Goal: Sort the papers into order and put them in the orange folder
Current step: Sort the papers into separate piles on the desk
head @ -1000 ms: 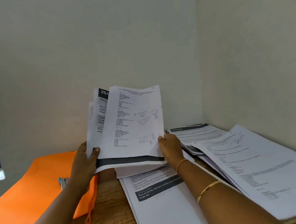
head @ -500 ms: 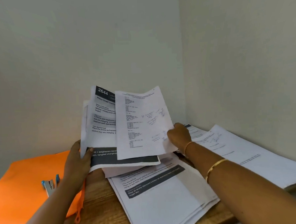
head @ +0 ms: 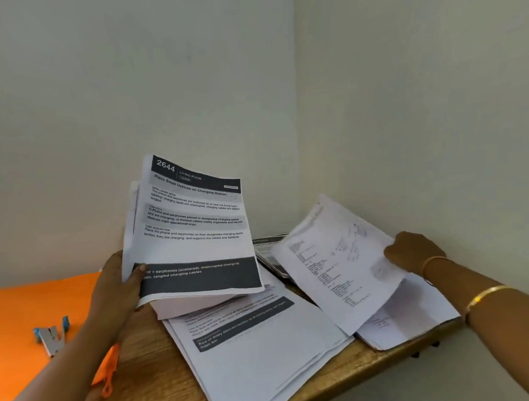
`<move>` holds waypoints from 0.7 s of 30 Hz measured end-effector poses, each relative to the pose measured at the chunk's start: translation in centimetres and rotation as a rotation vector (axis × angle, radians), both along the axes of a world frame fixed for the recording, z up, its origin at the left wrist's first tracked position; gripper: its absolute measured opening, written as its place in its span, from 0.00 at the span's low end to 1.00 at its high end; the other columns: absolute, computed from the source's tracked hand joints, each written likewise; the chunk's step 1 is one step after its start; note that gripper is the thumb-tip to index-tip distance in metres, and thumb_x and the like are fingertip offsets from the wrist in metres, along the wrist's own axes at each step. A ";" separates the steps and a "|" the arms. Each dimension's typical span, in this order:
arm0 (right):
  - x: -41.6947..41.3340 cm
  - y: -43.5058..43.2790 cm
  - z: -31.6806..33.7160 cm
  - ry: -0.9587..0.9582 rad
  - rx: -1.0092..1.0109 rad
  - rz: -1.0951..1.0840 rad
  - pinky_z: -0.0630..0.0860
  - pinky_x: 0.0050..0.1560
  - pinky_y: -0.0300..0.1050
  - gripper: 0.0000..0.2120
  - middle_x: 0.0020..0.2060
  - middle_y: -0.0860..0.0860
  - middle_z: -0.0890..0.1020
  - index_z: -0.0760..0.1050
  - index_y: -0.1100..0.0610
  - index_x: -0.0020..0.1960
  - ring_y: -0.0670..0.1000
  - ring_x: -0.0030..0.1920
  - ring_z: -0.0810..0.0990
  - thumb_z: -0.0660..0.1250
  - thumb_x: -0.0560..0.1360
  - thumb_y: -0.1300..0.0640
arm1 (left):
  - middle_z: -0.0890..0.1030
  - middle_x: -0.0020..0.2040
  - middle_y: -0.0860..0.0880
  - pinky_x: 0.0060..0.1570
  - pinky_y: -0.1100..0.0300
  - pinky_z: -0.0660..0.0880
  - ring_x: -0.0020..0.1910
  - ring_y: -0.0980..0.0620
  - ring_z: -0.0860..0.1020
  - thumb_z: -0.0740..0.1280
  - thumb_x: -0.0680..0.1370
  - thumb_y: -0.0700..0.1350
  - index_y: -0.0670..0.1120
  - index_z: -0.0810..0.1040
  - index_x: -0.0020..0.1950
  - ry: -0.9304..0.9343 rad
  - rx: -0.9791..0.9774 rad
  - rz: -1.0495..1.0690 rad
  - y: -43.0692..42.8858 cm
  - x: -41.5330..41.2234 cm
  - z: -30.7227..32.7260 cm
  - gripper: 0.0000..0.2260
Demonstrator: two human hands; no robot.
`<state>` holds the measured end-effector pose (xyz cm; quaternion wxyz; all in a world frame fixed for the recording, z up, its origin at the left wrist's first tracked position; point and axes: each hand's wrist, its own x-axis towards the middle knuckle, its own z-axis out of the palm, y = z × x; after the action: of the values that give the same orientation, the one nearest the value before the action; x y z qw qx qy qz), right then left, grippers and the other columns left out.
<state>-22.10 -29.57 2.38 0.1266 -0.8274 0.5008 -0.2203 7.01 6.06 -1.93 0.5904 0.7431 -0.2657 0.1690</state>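
My left hand (head: 117,284) grips the lower left edge of an upright stack of papers (head: 194,234); its top sheet carries a dark header reading 2644. My right hand (head: 413,250) pinches a single sheet (head: 337,270) with small print and handwriting, held tilted above the right-hand pile (head: 416,315). A flat pile of sheets (head: 258,347) with a dark band lies on the table in front of me. The orange folder (head: 21,311) lies flat at the left, partly under my left forearm.
A small blue and grey staple remover (head: 51,334) rests on the folder. Another dark-headed stack (head: 269,249) lies at the back by the wall corner. The wooden table (head: 149,369) ends at a front right edge, where the right pile overhangs. Walls close in behind and at the right.
My right hand has pulled the single handwritten sheet off the front of the held stack and carried it right and down over the right pile. The 2644 sheet is now fully exposed.
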 end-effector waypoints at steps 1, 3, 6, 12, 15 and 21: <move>-0.7 -0.2 -0.4 0.054 -0.018 -0.010 0.73 0.47 0.44 0.08 0.45 0.55 0.76 0.72 0.59 0.51 0.57 0.48 0.77 0.59 0.75 0.57 | 0.75 0.60 0.38 0.53 0.46 0.71 0.57 0.39 0.73 0.62 0.80 0.42 0.40 0.68 0.68 0.005 0.000 -0.001 -0.1 -0.1 0.0 0.16; -1.5 -0.3 -1.1 0.180 -0.072 -0.017 0.73 0.49 0.44 0.11 0.48 0.55 0.77 0.72 0.58 0.55 0.56 0.50 0.78 0.58 0.76 0.56 | 0.75 0.60 0.38 0.52 0.46 0.71 0.56 0.40 0.74 0.62 0.80 0.42 0.41 0.68 0.68 0.011 0.001 -0.011 -0.2 -0.3 0.0 0.16; -1.9 -0.2 -2.3 0.401 -0.180 -0.033 0.73 0.55 0.46 0.17 0.58 0.53 0.77 0.67 0.56 0.65 0.54 0.56 0.77 0.55 0.78 0.53 | 0.75 0.60 0.38 0.52 0.47 0.71 0.56 0.39 0.74 0.62 0.80 0.42 0.41 0.68 0.68 0.014 -0.001 -0.016 -0.2 -0.6 0.0 0.17; -1.5 -0.4 -3.7 0.762 -0.254 -0.130 0.74 0.58 0.51 0.26 0.61 0.52 0.75 0.57 0.52 0.74 0.55 0.59 0.75 0.54 0.77 0.50 | 0.75 0.61 0.39 0.55 0.44 0.72 0.57 0.40 0.74 0.62 0.80 0.42 0.41 0.68 0.68 0.011 -0.007 -0.033 -0.1 -0.8 0.0 0.17; -0.2 0.7 -2.9 0.756 -0.460 -0.192 0.74 0.56 0.54 0.20 0.60 0.52 0.75 0.65 0.53 0.68 0.56 0.59 0.75 0.55 0.77 0.54 | 0.75 0.60 0.39 0.55 0.44 0.72 0.58 0.40 0.74 0.63 0.80 0.42 0.41 0.68 0.68 0.011 -0.015 -0.030 -0.2 -0.9 0.1 0.17; 4.9 5.2 -1.4 0.255 -0.448 0.187 0.70 0.49 0.46 0.14 0.54 0.54 0.78 0.70 0.57 0.59 0.55 0.53 0.76 0.52 0.79 0.51 | 0.77 0.57 0.41 0.54 0.43 0.74 0.55 0.41 0.75 0.64 0.79 0.43 0.42 0.69 0.66 0.018 -0.038 -0.043 -0.1 -0.7 0.0 0.15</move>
<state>-17.16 -24.32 0.98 -0.1039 -0.8986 0.3728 -0.2070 6.31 5.99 -1.89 0.6103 0.7274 -0.2730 0.1545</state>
